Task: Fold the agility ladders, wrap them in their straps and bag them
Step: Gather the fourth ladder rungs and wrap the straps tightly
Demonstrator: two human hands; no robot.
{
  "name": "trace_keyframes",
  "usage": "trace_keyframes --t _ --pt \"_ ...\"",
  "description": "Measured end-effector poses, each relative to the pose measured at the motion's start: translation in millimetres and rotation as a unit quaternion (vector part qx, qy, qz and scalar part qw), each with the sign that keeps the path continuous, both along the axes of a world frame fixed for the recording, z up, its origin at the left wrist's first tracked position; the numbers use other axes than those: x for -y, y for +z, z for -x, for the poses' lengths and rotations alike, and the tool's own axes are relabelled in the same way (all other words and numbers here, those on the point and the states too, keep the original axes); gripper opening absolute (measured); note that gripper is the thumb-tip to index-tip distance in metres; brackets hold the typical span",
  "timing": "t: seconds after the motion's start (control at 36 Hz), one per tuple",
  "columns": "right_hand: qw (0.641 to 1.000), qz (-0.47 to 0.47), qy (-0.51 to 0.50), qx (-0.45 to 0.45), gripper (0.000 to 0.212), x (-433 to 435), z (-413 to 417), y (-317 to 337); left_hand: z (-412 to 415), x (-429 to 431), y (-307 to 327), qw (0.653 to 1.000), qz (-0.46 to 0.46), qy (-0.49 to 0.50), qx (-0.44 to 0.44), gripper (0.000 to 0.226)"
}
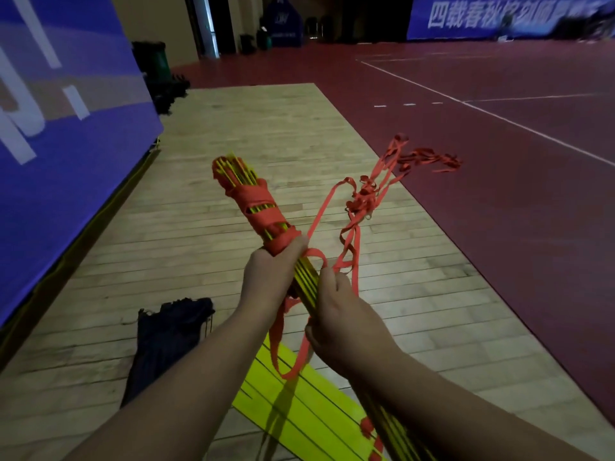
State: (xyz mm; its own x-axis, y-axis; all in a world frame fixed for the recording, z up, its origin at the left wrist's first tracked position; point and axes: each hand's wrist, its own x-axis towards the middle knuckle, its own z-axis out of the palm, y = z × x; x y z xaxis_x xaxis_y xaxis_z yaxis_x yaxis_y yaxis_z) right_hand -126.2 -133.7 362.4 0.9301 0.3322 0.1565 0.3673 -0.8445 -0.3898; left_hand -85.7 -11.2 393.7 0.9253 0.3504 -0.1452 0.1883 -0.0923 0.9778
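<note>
A bundle of yellow ladder rungs (304, 276) points up and away from me, its far half wound in orange strap (258, 202). My left hand (266, 277) grips the bundle just below the wound part. My right hand (342, 317) holds the bundle lower down and pinches the loose orange strap (352, 257), which runs off to a tangled heap (366, 197) on the floor. More yellow rungs (299, 404) lie flat on the floor under my arms. A dark bag (166, 341) lies on the boards to the left.
I stand on a strip of pale wooden floor (233, 128) beside a red sports court (499, 144) with white lines. A large blue banner (60, 94) stands close on the left. Dark bins and gear (159, 71) sit at the far left.
</note>
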Motion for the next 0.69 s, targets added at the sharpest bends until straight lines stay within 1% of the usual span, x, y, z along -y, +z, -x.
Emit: trace_keyframes --t 0.06,0.11,0.14,0.17,0.19,0.25,0.28,0.31,0.33,0.36,0.39,0.42,0.44,0.47,0.5,0.53,0.58,0.64,0.67,0.69 --pt "0.999 -0.046 0.029 -0.002 0.063 -0.5 -1.5 3.0 -1.7 -0.5 3.1 0.999 0.018 0.024 0.029 0.035" --pt "0.995 -0.088 0.053 -0.005 0.056 2.8 -5.3 5.0 -2.9 -1.2 4.7 0.997 0.042 0.033 0.051 0.035" --pt "0.991 -0.115 0.062 -0.020 0.053 5.9 -8.1 7.2 -3.6 -2.0 5.2 0.996 0.059 0.034 0.059 0.034" --pt "0.985 -0.154 0.062 -0.052 0.053 10.3 -11.9 10.3 -4.0 -3.3 5.9 0.994 0.078 0.035 0.065 0.032" --pt "0.971 -0.212 0.052 -0.097 0.056 15.1 -15.9 15.3 -5.1 -5.5 5.9 0.992 0.102 0.033 0.069 0.030" --pt "0.930 -0.320 0.014 -0.181 0.066 27.7 -25.9 22.8 -6.3 -8.8 6.5 0.983 0.164 0.016 0.085 0.029" --pt "0.910 -0.350 0.000 -0.220 0.069 32.9 -29.8 26.3 -6.4 -10.1 7.6 0.976 0.199 -0.001 0.093 0.035" --pt "0.890 -0.367 -0.002 -0.271 0.069 36.6 -33.0 26.7 -6.4 -10.5 9.4 0.968 0.232 -0.021 0.098 0.046" --pt "0.860 -0.385 0.015 -0.335 0.066 38.2 -34.4 26.3 -7.1 -10.4 10.3 0.961 0.256 -0.040 0.101 0.060" --pt "0.812 -0.410 0.051 -0.412 0.062 38.1 -34.6 22.8 -6.4 -9.6 11.9 0.955 0.272 -0.059 0.104 0.072" --pt "0.751 -0.434 0.096 -0.489 0.060 36.7 -32.7 18.5 -5.7 -9.4 12.5 0.952 0.277 -0.078 0.106 0.078" --pt "0.691 -0.449 0.146 -0.547 0.060 34.8 -30.2 15.2 -5.2 -9.2 13.3 0.951 0.274 -0.101 0.106 0.078" --pt "0.644 -0.457 0.186 -0.585 0.060 33.1 -28.2 13.0 -5.2 -10.0 14.1 0.952 0.259 -0.122 0.105 0.076" --pt "0.617 -0.458 0.213 -0.604 0.058 31.8 -26.2 12.2 -6.4 -11.5 15.4 0.954 0.241 -0.143 0.103 0.074" --pt "0.606 -0.456 0.225 -0.611 0.053 30.4 -24.6 12.5 -7.5 -13.9 18.2 0.956 0.222 -0.162 0.105 0.072" --pt "0.605 -0.454 0.230 -0.612 0.048 29.7 -23.7 12.7 -10.3 -18.2 20.1 0.956 0.209 -0.172 0.111 0.066" --pt "0.612 -0.451 0.235 -0.605 0.031 29.6 -22.6 15.6 -16.6 -29.6 23.9 0.959 0.198 -0.156 0.131 0.051" --pt "0.624 -0.454 0.224 -0.596 0.022 32.8 -23.2 18.5 -23.0 -46.0 22.2 0.966 0.168 -0.131 0.144 0.041" --pt "0.636 -0.452 0.217 -0.587 0.018 35.8 -24.7 19.9 -24.2 -51.2 21.5 0.972 0.139 -0.127 0.141 0.043" --pt "0.653 -0.448 0.210 -0.573 0.015 38.8 -25.7 20.6 -25.0 -56.9 18.4 0.977 0.104 -0.131 0.129 0.053"
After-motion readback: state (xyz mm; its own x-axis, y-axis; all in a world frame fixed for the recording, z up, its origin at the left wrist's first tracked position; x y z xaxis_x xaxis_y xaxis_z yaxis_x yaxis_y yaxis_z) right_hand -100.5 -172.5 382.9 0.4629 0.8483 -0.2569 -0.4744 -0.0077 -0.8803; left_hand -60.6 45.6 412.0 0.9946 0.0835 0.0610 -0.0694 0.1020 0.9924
